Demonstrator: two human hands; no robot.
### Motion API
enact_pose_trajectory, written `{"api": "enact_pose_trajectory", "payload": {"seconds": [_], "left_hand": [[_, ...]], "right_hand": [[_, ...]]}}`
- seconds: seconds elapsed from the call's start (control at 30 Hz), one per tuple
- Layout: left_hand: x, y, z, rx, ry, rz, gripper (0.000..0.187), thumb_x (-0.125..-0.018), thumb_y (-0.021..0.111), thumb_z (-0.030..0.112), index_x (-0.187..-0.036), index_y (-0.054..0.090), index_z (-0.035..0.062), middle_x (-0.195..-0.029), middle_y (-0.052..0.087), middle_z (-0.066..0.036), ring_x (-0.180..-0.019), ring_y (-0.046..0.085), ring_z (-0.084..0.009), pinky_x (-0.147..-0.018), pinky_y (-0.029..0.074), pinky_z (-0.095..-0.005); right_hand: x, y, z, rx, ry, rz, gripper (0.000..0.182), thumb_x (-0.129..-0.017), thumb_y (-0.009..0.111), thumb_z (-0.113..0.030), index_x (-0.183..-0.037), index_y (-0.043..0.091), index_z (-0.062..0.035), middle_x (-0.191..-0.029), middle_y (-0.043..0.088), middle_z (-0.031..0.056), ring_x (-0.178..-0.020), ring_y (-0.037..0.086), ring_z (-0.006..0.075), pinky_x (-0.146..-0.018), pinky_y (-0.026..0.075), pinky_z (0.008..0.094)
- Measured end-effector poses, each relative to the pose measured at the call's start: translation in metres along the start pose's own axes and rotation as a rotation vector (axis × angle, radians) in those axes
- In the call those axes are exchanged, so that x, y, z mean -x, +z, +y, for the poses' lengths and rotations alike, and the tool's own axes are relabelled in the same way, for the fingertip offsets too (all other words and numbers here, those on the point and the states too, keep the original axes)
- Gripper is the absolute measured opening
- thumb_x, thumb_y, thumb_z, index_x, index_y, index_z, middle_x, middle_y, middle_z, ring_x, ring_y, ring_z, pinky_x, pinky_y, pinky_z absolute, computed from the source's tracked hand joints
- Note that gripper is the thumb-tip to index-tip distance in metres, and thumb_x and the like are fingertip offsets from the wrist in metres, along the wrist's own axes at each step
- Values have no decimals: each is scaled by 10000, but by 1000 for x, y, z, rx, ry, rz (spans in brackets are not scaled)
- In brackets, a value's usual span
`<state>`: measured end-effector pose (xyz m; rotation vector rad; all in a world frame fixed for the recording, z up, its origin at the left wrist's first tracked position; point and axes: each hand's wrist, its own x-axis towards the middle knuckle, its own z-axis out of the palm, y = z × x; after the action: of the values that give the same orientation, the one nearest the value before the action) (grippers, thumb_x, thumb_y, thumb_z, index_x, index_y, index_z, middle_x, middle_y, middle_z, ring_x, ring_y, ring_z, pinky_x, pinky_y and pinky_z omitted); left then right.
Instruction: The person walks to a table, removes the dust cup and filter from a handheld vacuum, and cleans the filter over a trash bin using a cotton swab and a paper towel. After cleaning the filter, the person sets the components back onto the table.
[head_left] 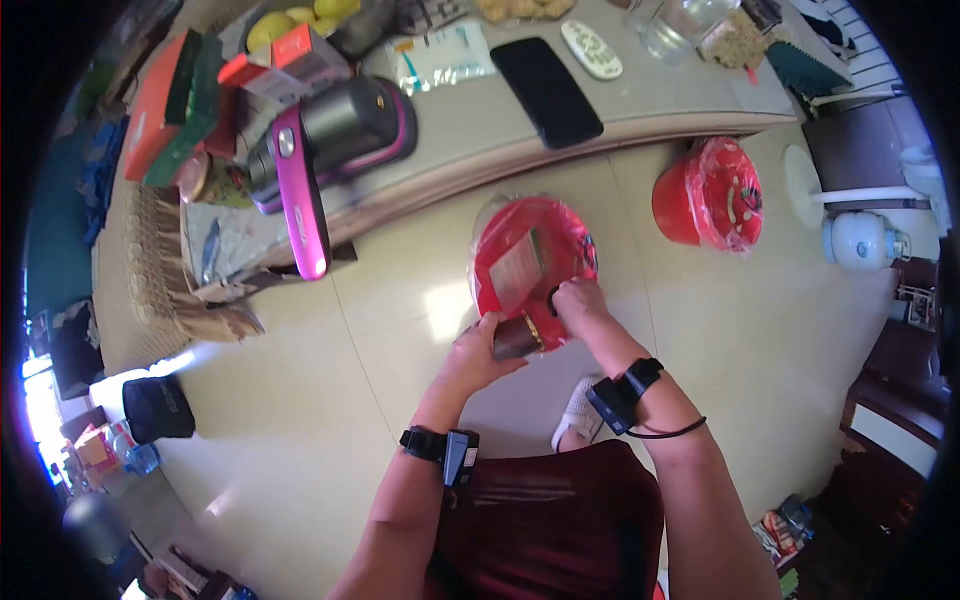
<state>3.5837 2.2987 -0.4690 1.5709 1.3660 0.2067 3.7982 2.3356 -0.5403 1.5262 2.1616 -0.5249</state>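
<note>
"What stands before the desk [645, 112]?"
"A red bin [562, 240] on the tiled floor [290, 420], a flat box [516, 274] inside."
"And the grips?"
"The left grip [482, 357] clasps a brown container [517, 338] over the bin's near rim; the right grip [581, 304] pinches a small black piece [553, 300]."

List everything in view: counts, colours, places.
Table: one, pale, top
Phone: one, black, on table
Remote: one, white, beside phone
Packet: one, clear, left of phone
Appliance: one, black and magenta, table left
Box: one, red and white, behind appliance
Fruit: several, yellow, upper left
Near bin: one, red, centre
Far bin: one, red, floor right
Bag: one, black, floor left
Brown object: one, dark brown, over near bin
Edge clutter: many, mixed, unclear
Slipper: one, white, floor
Left hand: one, bare, gripping brown object
Right hand: one, bare, over near bin
</note>
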Motion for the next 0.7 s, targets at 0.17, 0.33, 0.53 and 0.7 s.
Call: {"api": "enact_pose_trajectory", "payload": {"seconds": [0.17, 0.33, 0.53, 0.7], "left_hand": [[-22, -33, 7, -61, 87, -85, 727, -627, 837, 254, -1231, 467, 85, -1053, 623, -200, -1011, 594, -369, -886, 489, -414], [-42, -52, 16, -96, 163, -104, 752, -630, 844, 207, -1273, 476, 82, -1090, 608, -171, -1074, 569, -326, -934, 456, -390], [-66, -54, 12, -229, 409, -204, 759, -602, 838, 172, -1267, 483, 85, -1132, 599, -158, -1098, 562, -325, -952, 452, -385], [-78, -58, 10, -403, 358, -251, 714, -582, 829, 130, -1215, 507, 60, -1136, 598, -158, -1106, 562, -322, -950, 452, -376]], "right_hand": [[-4, -19, 0, -35, -66, -143, 194, -812, 559, -117, -885, 731, -66, -956, 700, 111, -955, 654, 271, -828, 508, 385], [-6, -28, 11, 4, -196, -42, 141, -771, 628, -182, -827, 726, -97, -892, 700, 122, -878, 668, 294, -799, 513, 404], [-7, -27, 21, 18, -211, 63, 196, -694, 723, -266, -809, 718, -108, -858, 680, 88, -886, 642, 300, -779, 496, 434], [-8, -12, 22, -73, -179, 216, 171, -697, 688, -224, -817, 718, -105, -867, 689, 86, -910, 642, 276, -802, 481, 427]]}}
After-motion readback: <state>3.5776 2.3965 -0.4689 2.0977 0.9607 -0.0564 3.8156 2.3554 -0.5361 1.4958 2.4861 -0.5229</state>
